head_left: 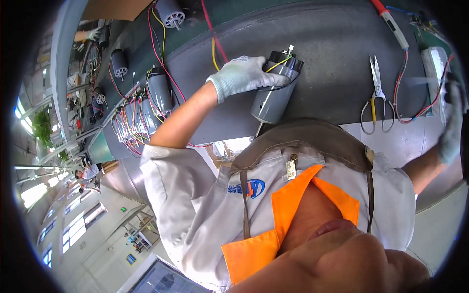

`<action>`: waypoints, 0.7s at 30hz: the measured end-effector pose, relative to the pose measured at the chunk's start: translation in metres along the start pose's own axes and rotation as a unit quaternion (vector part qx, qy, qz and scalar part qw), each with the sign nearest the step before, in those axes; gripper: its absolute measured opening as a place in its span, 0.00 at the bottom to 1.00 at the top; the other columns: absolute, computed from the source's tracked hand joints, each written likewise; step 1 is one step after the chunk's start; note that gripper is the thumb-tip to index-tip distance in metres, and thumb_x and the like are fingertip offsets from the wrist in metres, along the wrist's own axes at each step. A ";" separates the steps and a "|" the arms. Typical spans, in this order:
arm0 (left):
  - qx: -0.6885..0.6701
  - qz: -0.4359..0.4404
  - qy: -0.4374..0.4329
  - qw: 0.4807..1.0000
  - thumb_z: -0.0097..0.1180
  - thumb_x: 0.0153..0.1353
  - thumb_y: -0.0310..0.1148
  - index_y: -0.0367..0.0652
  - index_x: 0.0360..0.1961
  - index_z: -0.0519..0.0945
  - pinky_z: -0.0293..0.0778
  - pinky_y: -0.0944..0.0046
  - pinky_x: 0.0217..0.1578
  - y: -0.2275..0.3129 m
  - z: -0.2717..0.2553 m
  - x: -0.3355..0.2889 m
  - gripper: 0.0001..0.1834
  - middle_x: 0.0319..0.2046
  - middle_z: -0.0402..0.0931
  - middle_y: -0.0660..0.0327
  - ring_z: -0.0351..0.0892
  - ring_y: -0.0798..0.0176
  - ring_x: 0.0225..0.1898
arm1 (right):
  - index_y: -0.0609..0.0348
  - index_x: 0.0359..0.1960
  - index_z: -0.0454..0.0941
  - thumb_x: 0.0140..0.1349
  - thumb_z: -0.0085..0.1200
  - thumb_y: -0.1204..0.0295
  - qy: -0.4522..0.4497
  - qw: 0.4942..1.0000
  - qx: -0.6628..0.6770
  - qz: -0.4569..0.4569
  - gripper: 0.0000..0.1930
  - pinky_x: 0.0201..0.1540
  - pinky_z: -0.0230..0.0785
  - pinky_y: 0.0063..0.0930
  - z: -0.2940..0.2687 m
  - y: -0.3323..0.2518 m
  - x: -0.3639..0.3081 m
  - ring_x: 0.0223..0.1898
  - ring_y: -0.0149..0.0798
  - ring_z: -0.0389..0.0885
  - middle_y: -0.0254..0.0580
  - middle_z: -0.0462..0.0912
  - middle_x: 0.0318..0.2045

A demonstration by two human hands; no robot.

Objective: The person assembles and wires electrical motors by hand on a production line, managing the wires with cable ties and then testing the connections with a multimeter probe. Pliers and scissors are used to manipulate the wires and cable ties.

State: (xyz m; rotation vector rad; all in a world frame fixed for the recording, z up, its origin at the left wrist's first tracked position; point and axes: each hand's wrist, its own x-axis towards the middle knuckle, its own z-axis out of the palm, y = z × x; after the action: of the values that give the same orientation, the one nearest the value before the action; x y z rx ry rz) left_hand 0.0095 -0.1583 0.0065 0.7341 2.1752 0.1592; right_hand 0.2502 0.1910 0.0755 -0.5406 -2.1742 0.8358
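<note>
A grey cylindrical electric motor point(273, 103) with a black end cap and a yellow-green wire lies tilted on the dark bench, its shaft toward my body. My left hand point(243, 78), in a whitish knit glove, is closed over the motor's upper end, thumb and fingers beside the cap and wires. Out at the far right rim, my gloved right hand point(450, 128) is beside a pale plastic tray point(436, 73). Its fingers are dark and smeared, so what they hold, if anything, cannot be made out.
Scissors point(376, 97) with one yellow-wrapped handle lie right of the motor. A red-and-white pen-like tool point(393, 28) trails a wire beyond them. Several wired grey motors point(157, 93) crowd the bench's left side; another motor point(171, 13) lies at the back. A person's gloved hand point(93, 34) shows far left.
</note>
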 end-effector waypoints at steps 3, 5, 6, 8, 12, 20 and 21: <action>0.138 0.030 -0.075 0.987 0.59 0.49 0.72 0.36 0.62 0.72 0.74 0.55 0.52 0.010 -0.010 -0.007 0.53 0.47 0.81 0.44 0.81 0.47 0.53 | 0.68 0.52 0.80 0.64 0.59 0.65 -0.245 0.928 0.185 0.211 0.20 0.41 0.76 0.25 0.049 -0.025 -0.048 0.40 0.33 0.84 0.46 0.85 0.42; 0.183 0.022 -0.024 0.983 0.56 0.48 0.76 0.35 0.51 0.79 0.75 0.56 0.50 0.004 -0.009 -0.026 0.50 0.42 0.83 0.44 0.82 0.48 0.50 | 0.69 0.50 0.80 0.67 0.56 0.64 -0.347 0.830 0.352 0.259 0.19 0.36 0.80 0.24 0.122 -0.029 -0.072 0.36 0.34 0.85 0.45 0.85 0.40; 0.237 0.045 -0.019 0.970 0.55 0.55 0.70 0.38 0.44 0.82 0.76 0.54 0.47 0.006 -0.007 -0.026 0.40 0.39 0.83 0.46 0.83 0.47 0.46 | 0.70 0.50 0.79 0.68 0.56 0.64 -0.358 0.797 0.403 0.272 0.19 0.37 0.80 0.24 0.145 -0.021 -0.094 0.37 0.34 0.85 0.45 0.84 0.40; 0.242 0.040 -0.025 0.969 0.54 0.59 0.66 0.39 0.39 0.82 0.77 0.53 0.45 0.009 -0.017 -0.019 0.35 0.36 0.83 0.46 0.83 0.46 0.45 | 0.70 0.50 0.79 0.69 0.56 0.67 -0.382 0.702 0.504 0.328 0.17 0.39 0.81 0.25 0.186 -0.014 -0.123 0.38 0.34 0.86 0.45 0.84 0.39; 0.279 0.107 0.019 0.954 0.52 0.66 0.55 0.44 0.32 0.82 0.78 0.50 0.38 -0.003 -0.001 -0.041 0.23 0.29 0.83 0.52 0.84 0.48 0.37 | 0.69 0.50 0.78 0.68 0.56 0.71 -0.379 0.630 0.564 0.377 0.14 0.41 0.82 0.25 0.219 -0.028 -0.125 0.39 0.34 0.86 0.43 0.84 0.39; 0.422 0.042 -0.021 0.905 0.56 0.56 0.33 0.44 0.33 0.81 0.66 0.34 0.59 -0.012 -0.007 -0.063 0.06 0.34 0.84 0.52 0.82 0.48 0.48 | 0.65 0.50 0.80 0.65 0.59 0.73 -0.420 0.639 0.553 0.332 0.14 0.40 0.80 0.28 0.231 -0.038 -0.129 0.39 0.33 0.85 0.41 0.85 0.40; 0.400 0.042 -0.073 0.913 0.56 0.57 0.34 0.45 0.35 0.81 0.65 0.35 0.61 -0.017 -0.009 -0.061 0.08 0.38 0.84 0.51 0.81 0.48 0.50 | 0.65 0.50 0.80 0.65 0.59 0.73 -0.423 0.636 0.554 0.330 0.14 0.40 0.80 0.28 0.231 -0.037 -0.130 0.39 0.33 0.85 0.41 0.85 0.40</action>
State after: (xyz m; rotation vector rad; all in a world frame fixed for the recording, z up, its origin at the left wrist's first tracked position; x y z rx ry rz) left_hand 0.0259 -0.2050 0.0473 1.2366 2.0310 -0.7673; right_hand 0.1548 -0.0036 -0.0809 -0.2465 -1.5067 3.0080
